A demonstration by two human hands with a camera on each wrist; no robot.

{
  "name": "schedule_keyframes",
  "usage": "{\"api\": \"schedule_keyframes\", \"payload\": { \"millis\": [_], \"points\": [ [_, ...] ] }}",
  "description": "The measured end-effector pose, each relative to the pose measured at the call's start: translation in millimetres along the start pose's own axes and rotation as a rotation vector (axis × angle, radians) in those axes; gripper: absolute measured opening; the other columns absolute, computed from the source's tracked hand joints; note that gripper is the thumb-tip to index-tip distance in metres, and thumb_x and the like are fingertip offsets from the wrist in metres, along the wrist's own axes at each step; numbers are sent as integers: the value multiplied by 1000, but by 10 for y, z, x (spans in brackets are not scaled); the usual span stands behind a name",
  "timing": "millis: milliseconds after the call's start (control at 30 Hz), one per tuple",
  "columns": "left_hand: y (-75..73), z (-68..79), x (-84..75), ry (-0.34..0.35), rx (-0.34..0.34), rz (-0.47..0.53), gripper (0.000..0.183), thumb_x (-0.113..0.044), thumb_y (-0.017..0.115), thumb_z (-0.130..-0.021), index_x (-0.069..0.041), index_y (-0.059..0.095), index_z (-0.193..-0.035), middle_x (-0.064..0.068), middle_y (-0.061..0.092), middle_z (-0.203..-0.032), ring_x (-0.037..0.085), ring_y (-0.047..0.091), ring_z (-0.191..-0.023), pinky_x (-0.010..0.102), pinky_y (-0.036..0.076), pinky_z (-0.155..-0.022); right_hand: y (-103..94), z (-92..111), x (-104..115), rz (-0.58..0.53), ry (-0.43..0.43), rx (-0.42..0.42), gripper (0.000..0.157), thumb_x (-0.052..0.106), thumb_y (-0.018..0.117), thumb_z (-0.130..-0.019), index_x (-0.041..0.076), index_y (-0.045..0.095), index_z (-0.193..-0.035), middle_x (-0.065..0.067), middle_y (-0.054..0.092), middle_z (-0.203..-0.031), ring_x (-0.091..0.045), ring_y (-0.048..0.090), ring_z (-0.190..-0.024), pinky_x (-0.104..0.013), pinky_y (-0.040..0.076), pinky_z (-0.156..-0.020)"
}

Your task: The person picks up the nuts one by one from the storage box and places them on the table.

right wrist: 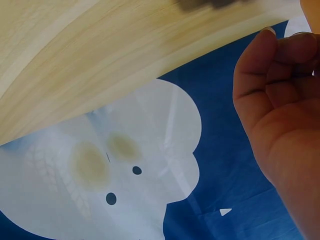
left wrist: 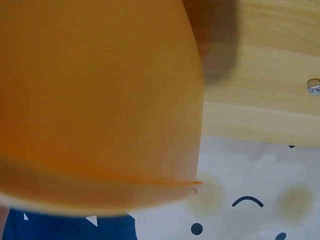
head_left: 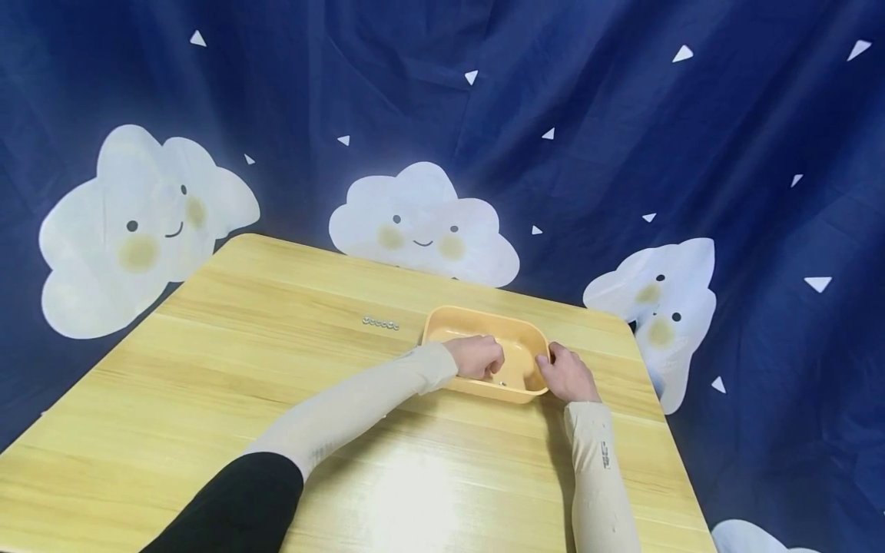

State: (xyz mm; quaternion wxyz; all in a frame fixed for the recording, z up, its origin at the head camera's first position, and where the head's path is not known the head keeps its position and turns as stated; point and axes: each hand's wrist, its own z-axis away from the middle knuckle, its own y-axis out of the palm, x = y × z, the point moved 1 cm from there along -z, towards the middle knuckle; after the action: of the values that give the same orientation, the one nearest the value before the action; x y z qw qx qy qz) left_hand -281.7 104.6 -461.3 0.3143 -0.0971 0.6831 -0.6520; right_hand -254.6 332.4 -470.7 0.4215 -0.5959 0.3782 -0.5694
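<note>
A light-orange plastic basin (head_left: 515, 322) stands on the wooden table. My left hand (head_left: 477, 355) reaches over its near side, fingers curled down inside; I cannot tell whether they pinch anything. Close to those fingers, a small shiny metal piece (head_left: 502, 383) lies on the basin floor. My right hand (head_left: 568, 374) grips the basin's right end, thumb over the rim. The right wrist view shows that hand (right wrist: 280, 95) with bent fingers beside an orange edge at the corner. In the left wrist view the basin wall (left wrist: 100, 100) fills much of the picture and hides the fingers.
Left of the basin, several small metal nuts (head_left: 380, 323) lie in a short row; one nut (left wrist: 313, 86) shows at the left wrist view's right edge. The wooden table (head_left: 242, 369) ends at a dark blue curtain (head_left: 415, 100) printed with white clouds.
</note>
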Motion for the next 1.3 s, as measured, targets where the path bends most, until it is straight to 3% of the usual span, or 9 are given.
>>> {"api": "schedule_keyframes", "payload": {
  "millis": [300,633,1000,1100,1300],
  "points": [
    [-23,23,5,-6,20,-21,9,-6,75,-90,-13,73,-84,-1,77,-91,10,65,-78,18,55,-71,14,4,2,-6,-8,-8,26,31,48,-101,10,57,-90,-11,62,-79,-27,59,-72,-38,45,-64],
    [-35,53,38,-13,33,16,23,0,69,-92,-11,68,-71,-5,61,-68,7,48,-62,15,42,-60,15,-6,11,-1,-8,-8,27,33,46,-101,9,56,-91,-12,62,-80,-28,59,-73,-39,46,-65],
    [-91,149,115,-52,37,21,15,5,69,-86,-9,72,-81,1,70,-84,9,56,-75,16,49,-67,1,4,19,-12,-10,1,26,31,46,-101,8,57,-92,-13,63,-81,-28,59,-73,-40,47,-66],
    [-116,179,163,-36,43,26,18,8,67,-84,-8,73,-78,1,73,-84,9,59,-75,16,50,-65,9,2,15,-10,-15,1,27,31,47,-101,8,58,-94,-14,65,-84,-29,61,-75,-42,49,-68],
    [-221,270,268,-24,32,16,19,11,67,-80,-6,75,-80,3,76,-89,15,69,-87,18,56,-73,-2,7,-1,-11,-7,7,27,32,47,-101,8,58,-94,-13,65,-83,-28,60,-75,-42,48,-68]
  ]
}}
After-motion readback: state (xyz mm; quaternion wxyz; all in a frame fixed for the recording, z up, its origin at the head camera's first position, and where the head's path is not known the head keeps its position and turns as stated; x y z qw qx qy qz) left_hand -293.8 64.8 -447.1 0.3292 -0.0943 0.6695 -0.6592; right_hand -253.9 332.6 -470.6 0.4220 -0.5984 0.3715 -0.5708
